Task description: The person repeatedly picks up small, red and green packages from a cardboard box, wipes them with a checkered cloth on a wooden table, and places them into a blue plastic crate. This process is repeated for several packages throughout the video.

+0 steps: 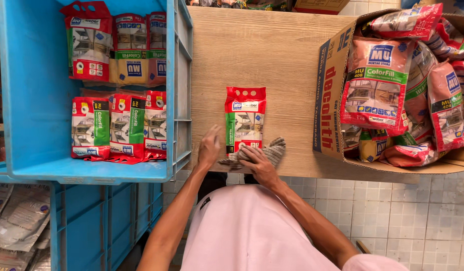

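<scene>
Leftmost, a blue plastic crate (36, 100) holds packed pouches: six red, green and beige grout pouches (119, 128) by my count, three in the far row and three in the near row. On the pale wooden tabletop (272, 65) one red-and-green grout pouch (245, 120) lies flat by itself, just ahead of both hands. The left hand (210, 146) rests beside its lower left corner, fingers loose and grasping nothing. The right hand (257, 163) presses a striped grey-brown cloth (264, 152) onto the pouch's lower end, fingers spread over the cloth. Further right, an open brown cardboard box (330, 90) is heaped with pink-and-green pouches (377, 85), too jumbled to count. Judging by that, most of the pile is unhandled.
</scene>
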